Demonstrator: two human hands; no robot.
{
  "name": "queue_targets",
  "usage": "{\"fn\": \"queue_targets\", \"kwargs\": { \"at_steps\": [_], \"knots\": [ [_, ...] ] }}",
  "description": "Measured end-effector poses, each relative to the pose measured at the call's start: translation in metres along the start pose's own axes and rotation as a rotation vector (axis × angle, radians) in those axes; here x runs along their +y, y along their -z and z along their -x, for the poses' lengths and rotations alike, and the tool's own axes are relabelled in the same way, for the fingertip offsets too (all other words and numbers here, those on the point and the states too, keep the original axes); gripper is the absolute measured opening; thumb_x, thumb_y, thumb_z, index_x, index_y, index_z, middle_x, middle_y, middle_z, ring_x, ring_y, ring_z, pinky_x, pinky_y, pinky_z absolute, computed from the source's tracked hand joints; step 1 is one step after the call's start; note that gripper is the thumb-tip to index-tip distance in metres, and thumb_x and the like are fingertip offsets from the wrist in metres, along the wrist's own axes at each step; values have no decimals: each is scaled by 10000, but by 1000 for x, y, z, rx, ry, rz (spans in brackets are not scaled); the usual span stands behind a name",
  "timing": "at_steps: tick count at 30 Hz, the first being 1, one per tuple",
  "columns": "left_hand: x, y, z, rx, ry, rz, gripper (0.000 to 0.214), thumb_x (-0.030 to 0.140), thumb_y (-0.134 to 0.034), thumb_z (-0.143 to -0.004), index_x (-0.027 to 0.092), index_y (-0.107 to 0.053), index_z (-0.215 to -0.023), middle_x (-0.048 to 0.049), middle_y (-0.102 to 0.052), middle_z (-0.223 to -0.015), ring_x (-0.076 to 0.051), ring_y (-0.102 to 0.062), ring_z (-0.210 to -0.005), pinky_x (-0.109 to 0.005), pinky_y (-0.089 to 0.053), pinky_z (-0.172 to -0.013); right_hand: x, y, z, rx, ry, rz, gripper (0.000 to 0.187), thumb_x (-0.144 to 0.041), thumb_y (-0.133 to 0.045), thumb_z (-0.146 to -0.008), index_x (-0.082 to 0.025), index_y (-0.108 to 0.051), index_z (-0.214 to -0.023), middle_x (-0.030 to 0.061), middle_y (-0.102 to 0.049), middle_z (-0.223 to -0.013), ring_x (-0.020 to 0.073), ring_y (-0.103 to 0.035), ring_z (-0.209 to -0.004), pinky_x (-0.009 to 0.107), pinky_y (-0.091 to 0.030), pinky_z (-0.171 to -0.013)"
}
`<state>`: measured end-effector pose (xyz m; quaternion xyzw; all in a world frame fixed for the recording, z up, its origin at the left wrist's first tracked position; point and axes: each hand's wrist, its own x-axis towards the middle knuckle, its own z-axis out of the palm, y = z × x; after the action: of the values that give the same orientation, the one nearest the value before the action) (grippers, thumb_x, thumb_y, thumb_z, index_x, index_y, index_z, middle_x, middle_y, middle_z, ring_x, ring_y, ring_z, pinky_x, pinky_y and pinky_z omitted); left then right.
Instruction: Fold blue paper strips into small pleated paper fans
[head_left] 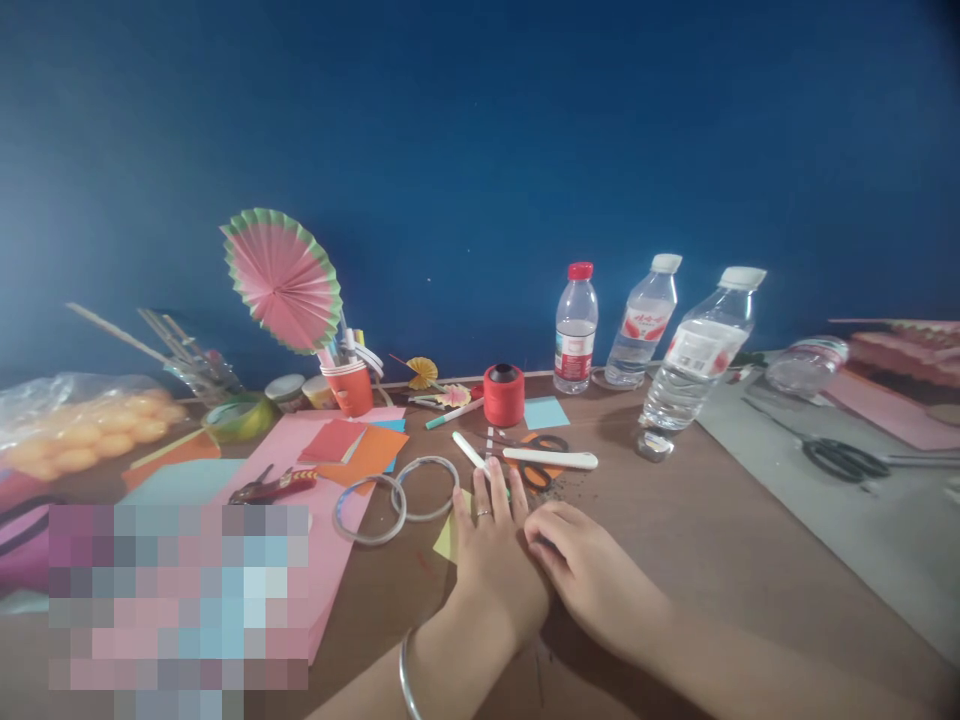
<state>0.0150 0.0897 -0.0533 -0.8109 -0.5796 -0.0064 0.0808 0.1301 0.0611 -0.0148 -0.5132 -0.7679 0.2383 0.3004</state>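
My left hand lies flat on the brown table with its fingers stretched forward, wearing a ring and a bangle. Beside it, my right hand is curled closed against its edge; whatever those fingers hold is hidden. A yellow paper peeks out left of my left hand. Just beyond the fingertips lie a white-handled tool, a second slim white tool and dark-handled scissors over orange paper. Two tape rolls lie to the left, overlapping. Farther back stands a red thread spool.
Three plastic bottles stand at the back right. A pleated paper fan rises from a red paper cup. Pink paper and coloured sheets cover the left side. Another pair of scissors rests on a grey mat at right.
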Motion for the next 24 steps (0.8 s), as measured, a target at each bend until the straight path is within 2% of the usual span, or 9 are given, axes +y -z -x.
{"fn": "queue_targets", "kwargs": {
  "at_steps": [6, 10, 12, 16, 18, 21, 22, 23, 24],
  "knots": [
    [-1, -1, 0, 24, -16, -14, 601, 257, -321, -797, 67, -194, -1353, -193, -89, -1421, -348, -91, -1291, -558, -83, -1004, 2, -2, 0, 58, 53, 2, 166, -61, -391, -797, -186, -474, -724, 44, -505, -894, 160, -476, -836, 306, -407, -778],
    [-2, -5, -1, 30, -10, -22, 620, 290, -337, -793, 90, -182, -1359, -174, -136, -1424, -346, -101, -1292, -561, -67, -1007, 1, -1, 1, 27, 7, -35, 145, -78, -410, -787, -191, -462, -713, 19, -523, -801, 150, -489, -755, 278, -415, -704],
    [-2, -1, -1, 57, -19, -27, 635, 315, -355, -784, 105, -191, -1360, -163, -141, -1427, -352, -75, -1294, -570, -26, -1006, 2, 0, 1, 70, -20, -65, 129, -119, -404, -804, -192, -468, -720, 10, -529, -761, 146, -492, -720, 270, -410, -677],
    [-1, 23, 1, 164, -106, -15, 631, 383, -385, -772, 199, -228, -1356, -97, -132, -1442, -346, -21, -1301, -597, 2, -995, 14, 5, -4, 289, -95, -184, 141, -235, -374, -840, -186, -484, -766, 11, -540, -752, 143, -497, -689, 263, -406, -660],
    [-3, 40, 3, 226, -162, -16, 597, 370, -395, -785, 231, -248, -1347, -73, -149, -1442, -331, -55, -1304, -585, -56, -1004, 24, 8, -9, 400, -115, -229, 152, -277, -382, -833, -178, -490, -792, 19, -544, -767, 149, -494, -689, 266, -399, -657],
    [-11, 61, 13, 339, -202, -51, 515, 253, -372, -819, 184, -300, -1325, -111, -251, -1406, -310, -174, -1287, -537, -161, -1007, 37, 13, -16, 524, -184, -258, 179, -325, -395, -812, -182, -479, -747, -5, -507, -681, 153, -465, -636, 261, -372, -607],
    [-16, 67, 18, 384, -281, -69, 479, 219, -353, -828, 165, -338, -1304, -120, -301, -1382, -295, -214, -1277, -509, -183, -1010, 40, 14, -18, 551, -213, -289, 180, -333, -400, -806, -185, -474, -737, -15, -492, -657, 147, -450, -612, 255, -364, -590],
    [-21, 72, 23, 426, -437, -90, 442, 195, -339, -836, 164, -384, -1274, -108, -352, -1355, -265, -252, -1265, -466, -200, -1019, 42, 14, -19, 583, -218, -320, 179, -335, -405, -799, -185, -472, -727, -17, -488, -652, 145, -448, -611, 251, -360, -591],
    [-27, 76, 28, 464, -668, -113, 406, 189, -333, -842, 186, -430, -1237, -76, -401, -1327, -228, -292, -1247, -415, -213, -1027, 44, 14, -19, 586, -208, -339, 175, -335, -411, -796, -185, -477, -736, -14, -498, -669, 147, -457, -630, 252, -361, -607]
  ]
}}
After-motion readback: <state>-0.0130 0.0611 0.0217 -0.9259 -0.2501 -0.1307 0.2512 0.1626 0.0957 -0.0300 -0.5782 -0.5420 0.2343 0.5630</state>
